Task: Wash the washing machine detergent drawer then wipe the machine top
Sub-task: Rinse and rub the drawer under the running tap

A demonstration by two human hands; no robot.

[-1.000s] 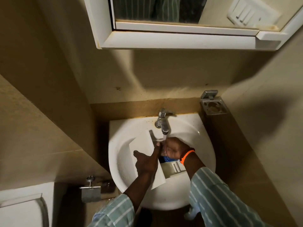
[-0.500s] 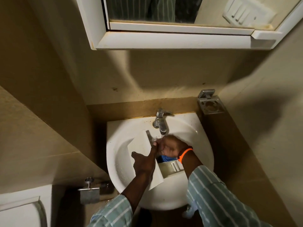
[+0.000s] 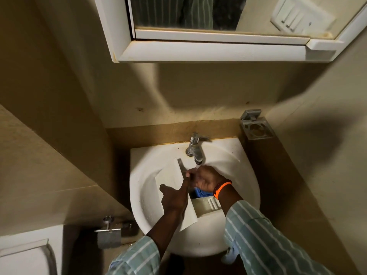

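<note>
Views given: one only, the head view, so no part of the scene is shared with a second view.
Position: the camera is worn on the person's head, above and just in front of the white basin (image 3: 234, 231).
Direction: the wall is faced and the view is pitched steeply down, so the tap (image 3: 195, 148) is seen from above.
Nearness: both striped sleeves are cut off by the bottom edge; the basin is seen close, low of centre.
Coverage: a wide-angle field is given, reaching the mirror cabinet (image 3: 214, 52) at the top, a metal holder (image 3: 257, 129) at right, and a paper holder (image 3: 109, 234) at lower left.
</note>
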